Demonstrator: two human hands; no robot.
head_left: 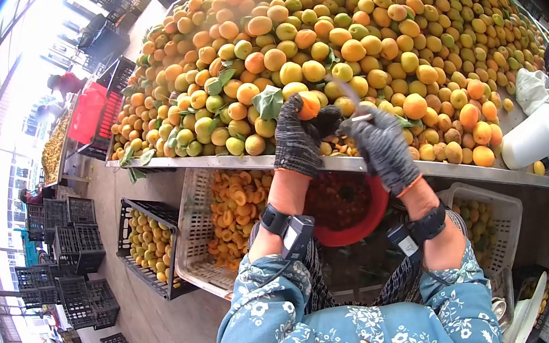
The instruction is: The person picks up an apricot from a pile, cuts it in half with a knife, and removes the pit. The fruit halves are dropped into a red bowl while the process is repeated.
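Observation:
My left hand (295, 143), in a dark knit glove, is closed around an orange apricot (308, 105) above the front edge of the fruit pile. Gripped in my gloved right hand (383, 148) is a knife (345, 89), its slightly blurred blade pointing up and left, close to the left hand but apart from the apricot. Behind both hands rises a large heap of apricots (355, 48), yellow, green and orange, with a few leaves. Below the hands stands a red basin (354, 236) with dark contents I cannot make out.
A white basket (191, 231) of halved apricots and a black crate (131, 220) of whole ones stand at lower left. Another pale basket (505, 215) is at lower right. The metal table edge (218, 162) runs across; a white container (531, 138) lies at its right end.

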